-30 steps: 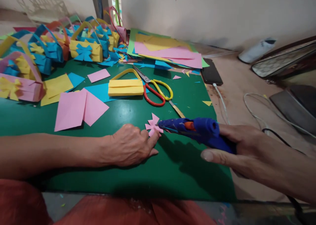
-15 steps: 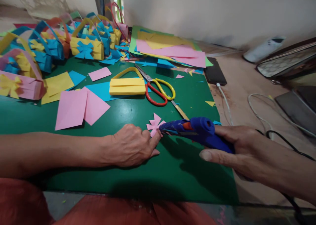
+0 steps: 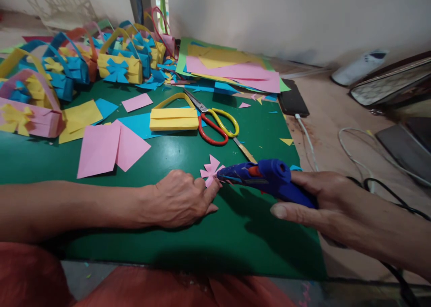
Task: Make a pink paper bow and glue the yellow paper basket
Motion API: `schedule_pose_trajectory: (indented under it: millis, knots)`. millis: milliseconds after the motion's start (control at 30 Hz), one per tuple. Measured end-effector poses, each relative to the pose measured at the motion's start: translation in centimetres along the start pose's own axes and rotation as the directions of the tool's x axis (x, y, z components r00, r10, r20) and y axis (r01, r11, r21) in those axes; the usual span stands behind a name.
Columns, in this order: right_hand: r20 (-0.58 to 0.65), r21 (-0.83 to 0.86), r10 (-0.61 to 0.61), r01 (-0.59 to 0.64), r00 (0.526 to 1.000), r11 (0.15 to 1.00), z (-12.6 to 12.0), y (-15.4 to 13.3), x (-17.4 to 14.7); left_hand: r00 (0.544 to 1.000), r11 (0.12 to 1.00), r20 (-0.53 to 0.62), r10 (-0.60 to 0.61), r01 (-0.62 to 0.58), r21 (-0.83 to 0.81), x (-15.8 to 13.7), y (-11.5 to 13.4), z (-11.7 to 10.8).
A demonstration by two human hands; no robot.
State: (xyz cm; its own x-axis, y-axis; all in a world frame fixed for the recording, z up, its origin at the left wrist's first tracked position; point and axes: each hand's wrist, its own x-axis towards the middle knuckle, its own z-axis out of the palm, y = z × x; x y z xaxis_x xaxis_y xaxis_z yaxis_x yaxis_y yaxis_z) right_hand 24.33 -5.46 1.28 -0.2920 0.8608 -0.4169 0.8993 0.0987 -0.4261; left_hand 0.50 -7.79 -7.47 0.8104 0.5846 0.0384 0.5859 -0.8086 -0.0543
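Note:
A pink paper bow (image 3: 210,168) lies flat on the green table mat (image 3: 168,248). With its fingers bent, my left hand (image 3: 183,199) pins the bow's near edge under a fingertip. The thumb rests beside it on the mat. Wrapped round the handle of a blue glue gun (image 3: 266,174) is my right hand (image 3: 313,203). The gun's nozzle points left and meets the middle of the bow, so the exact contact spot is hidden. Beyond the bow sits a small yellow paper bag (image 3: 173,119) with a looped handle, and scissors (image 3: 218,126) with red and yellow grips.
Finished paper bags (image 3: 119,67) crowd the far left. Pink paper squares (image 3: 99,150) lie before them. Coloured sheets (image 3: 232,69) are stacked at the back. A knife blade (image 3: 245,150) lies near the scissors. A phone (image 3: 293,97) on a white cable rests right, above the gun's black cord (image 3: 390,190).
Both hands, the bow and the glue gun are nearly still. The gun's rear end has shifted very slightly left, and the view has moved a little.

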Motion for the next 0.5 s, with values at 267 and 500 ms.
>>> schedule_pose_trajectory:
  millis: [267, 500]
  knots:
    - [0.104, 0.067, -0.05, 0.043, 0.993, 0.997, -0.19, -0.47, 0.13, 1.0, 1.0, 0.006, 0.001, -0.001, -0.012, 0.05, 0.0, -0.06]
    - [0.057, 0.088, -0.085, 0.08, 0.995, 0.993, -0.13, -0.95, 0.27, 1.0, 1.0, 0.024, 0.008, -0.009, 0.004, 0.01, 0.09, -0.3]
